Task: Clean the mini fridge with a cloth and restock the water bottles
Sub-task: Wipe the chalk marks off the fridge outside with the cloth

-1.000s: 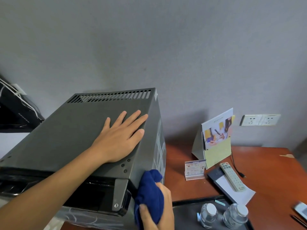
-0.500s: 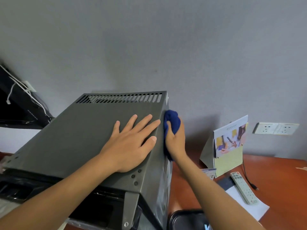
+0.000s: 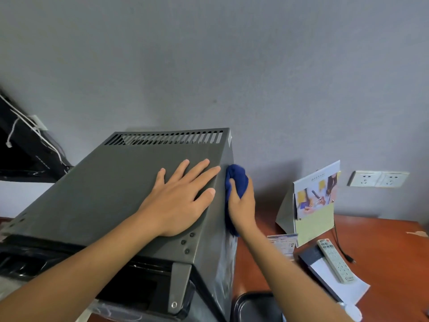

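The dark grey metal mini fridge (image 3: 111,194) stands on the reddish-brown wooden bench (image 3: 383,247) by the grey wall. The left hand (image 3: 178,198) lies flat on its top, fingers spread. The right hand (image 3: 241,205) grips a bunched dark blue cloth (image 3: 235,180) and presses it against the fridge's right side near the upper rear edge.

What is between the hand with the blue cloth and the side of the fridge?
Only the blue cloth itself: the right hand presses it against the mini fridge, on its right side wall. Nothing else visible intervenes.
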`<act>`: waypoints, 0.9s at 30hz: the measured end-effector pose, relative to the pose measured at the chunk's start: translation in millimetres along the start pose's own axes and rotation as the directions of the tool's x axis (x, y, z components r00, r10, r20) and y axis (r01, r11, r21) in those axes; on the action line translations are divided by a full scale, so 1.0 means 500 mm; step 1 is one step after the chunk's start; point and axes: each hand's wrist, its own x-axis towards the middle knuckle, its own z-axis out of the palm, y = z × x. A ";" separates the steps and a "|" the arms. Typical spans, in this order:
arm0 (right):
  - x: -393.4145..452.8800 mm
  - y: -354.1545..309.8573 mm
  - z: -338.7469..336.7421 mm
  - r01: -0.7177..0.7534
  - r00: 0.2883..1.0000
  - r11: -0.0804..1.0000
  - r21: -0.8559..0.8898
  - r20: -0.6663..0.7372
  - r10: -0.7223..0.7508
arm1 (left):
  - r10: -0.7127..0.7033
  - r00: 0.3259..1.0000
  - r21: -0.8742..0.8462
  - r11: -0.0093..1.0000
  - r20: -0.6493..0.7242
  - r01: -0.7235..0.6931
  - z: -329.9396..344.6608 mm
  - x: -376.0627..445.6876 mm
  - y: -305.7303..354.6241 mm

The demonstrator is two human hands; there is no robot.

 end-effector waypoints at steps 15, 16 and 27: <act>-0.332 -0.092 -0.018 -0.467 0.875 0.853 -0.232 0.022 0.485 | 0.012 1.000 0.020 1.000 0.005 -0.012 0.005 -0.010 -0.001; -0.340 -0.077 -0.020 -0.411 0.905 0.882 -0.230 0.013 0.425 | 0.014 1.000 0.022 1.000 0.006 -0.014 0.005 -0.010 -0.001; 0.009 0.011 -0.001 -0.083 0.997 0.993 -0.082 -0.014 0.082 | 0.022 1.000 -0.005 1.000 -0.005 -0.022 0.007 0.000 -0.001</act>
